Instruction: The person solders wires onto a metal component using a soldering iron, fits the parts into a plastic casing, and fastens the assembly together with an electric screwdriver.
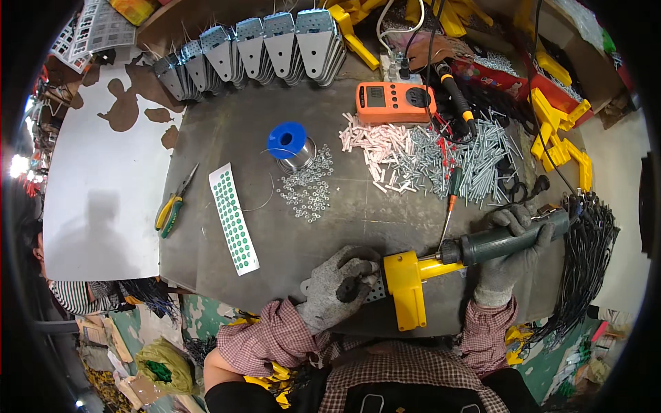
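Plaid-sleeved forearms enter from below. Left hand point(339, 286), gloved grey, fingers point(361, 265) curled down over a perforated metal plate point(375, 292), pinning it and the yellow plastic bracket point(406, 286) flat on the dark tabletop point(275, 234) near its front edge, apparently to steady the joint. Right hand point(513, 251), fingers wrapped fully round the grey-green electric screwdriver point(502, 241), holds it level, tip meeting the bracket's side. Well beyond: loose washers point(306, 189), blue solder spool point(289, 141), screws point(475, 155), orange multimeter point(392, 102), pliers point(173, 205), all within arm's reach
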`<state>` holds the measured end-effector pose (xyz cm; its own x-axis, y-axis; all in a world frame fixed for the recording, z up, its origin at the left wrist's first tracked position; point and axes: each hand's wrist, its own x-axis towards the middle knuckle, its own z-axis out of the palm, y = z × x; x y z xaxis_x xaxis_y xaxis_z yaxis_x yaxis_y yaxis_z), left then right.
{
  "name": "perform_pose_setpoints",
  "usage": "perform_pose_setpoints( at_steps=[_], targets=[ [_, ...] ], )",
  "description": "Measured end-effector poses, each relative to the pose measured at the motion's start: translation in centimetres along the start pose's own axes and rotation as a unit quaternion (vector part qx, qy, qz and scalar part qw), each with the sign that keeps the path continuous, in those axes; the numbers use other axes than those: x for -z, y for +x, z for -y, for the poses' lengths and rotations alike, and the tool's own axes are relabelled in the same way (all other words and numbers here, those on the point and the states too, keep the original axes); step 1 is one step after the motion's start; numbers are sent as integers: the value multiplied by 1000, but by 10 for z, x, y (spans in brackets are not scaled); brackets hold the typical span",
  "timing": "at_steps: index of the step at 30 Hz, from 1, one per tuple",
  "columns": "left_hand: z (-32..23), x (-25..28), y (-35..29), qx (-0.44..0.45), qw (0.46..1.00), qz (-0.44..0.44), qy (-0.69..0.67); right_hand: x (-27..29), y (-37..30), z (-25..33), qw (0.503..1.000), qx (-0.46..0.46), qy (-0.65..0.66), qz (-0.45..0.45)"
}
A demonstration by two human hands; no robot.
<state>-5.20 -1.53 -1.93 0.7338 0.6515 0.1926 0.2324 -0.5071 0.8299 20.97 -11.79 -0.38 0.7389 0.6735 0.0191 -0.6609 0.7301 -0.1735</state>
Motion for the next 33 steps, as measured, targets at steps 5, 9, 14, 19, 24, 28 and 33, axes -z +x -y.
perform_pose_setpoints(
  at_steps=[5,9,14,19,24,28,33],
  targets=[
    [5,2,-1,-33,999,12,-2,-2,0,-2,1000,-7,23,6],
    [4,-4,-2,-53,998,-25,-13,-4,1,-1,997,-21,35,65],
    [4,4,-1,49,998,24,-25,-6,4,-5,996,32,-66,-55],
    [5,48,56,-81,909,-18,408,-3,-11,19,998,39,23,-44],
    [18,52,77,-89,766,160,617,14,-22,28,999,17,28,-21],
    [0,52,64,-69,863,51,498,3,-26,22,995,61,-16,-81],
    [-35,12,-17,66,992,2,111,5,-25,27,995,59,-35,-78]
  ],
)
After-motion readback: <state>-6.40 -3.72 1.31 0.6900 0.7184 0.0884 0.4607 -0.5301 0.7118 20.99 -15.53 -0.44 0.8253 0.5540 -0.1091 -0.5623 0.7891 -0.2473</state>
